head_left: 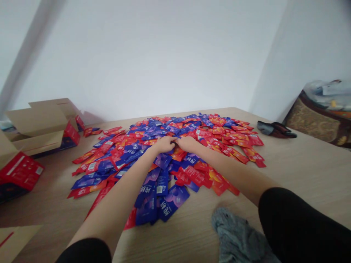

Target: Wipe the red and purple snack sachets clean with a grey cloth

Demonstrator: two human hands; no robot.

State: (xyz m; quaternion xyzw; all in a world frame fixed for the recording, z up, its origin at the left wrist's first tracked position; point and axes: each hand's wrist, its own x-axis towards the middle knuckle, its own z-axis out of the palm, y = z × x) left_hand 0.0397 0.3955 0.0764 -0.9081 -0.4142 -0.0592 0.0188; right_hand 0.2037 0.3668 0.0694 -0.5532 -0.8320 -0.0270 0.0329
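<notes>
Centre: pile of packets (164, 157), flat rectangular sachets of glossy foil, red-orange and blue-purple, overlapping in a wide, low heap on the pale wood-grain floor (301, 175).

On the middle of the pile: left hand (163, 143), palm down, fingers curled toward the other hand. Just beside it: right hand (187, 142), palm down, fingertips meeting or nearly meeting those of the left. Grip of either hand impossible to tell, with the fingertips sunk among the packets; no packet visibly lifted.

Across the near half of the pile: two bare forearms, ending in black sleeves (301, 226) at the lower edge.

Near side of the pile, right: crumpled grey cloth (236, 233), soft and fuzzy.

Left of the pile: open cardboard box (41, 124), plain brown flaps spread, a few red packets at its mouth. Nearer, well apart from the heap: red carton (19, 171) with white print.

Right of the pile's far edge: pair of dark slippers (275, 129), lying side by side. Beyond them: piece of furniture (312, 124) in patterned brown fabric.

Behind the pile: smooth white wall (164, 54).
</notes>
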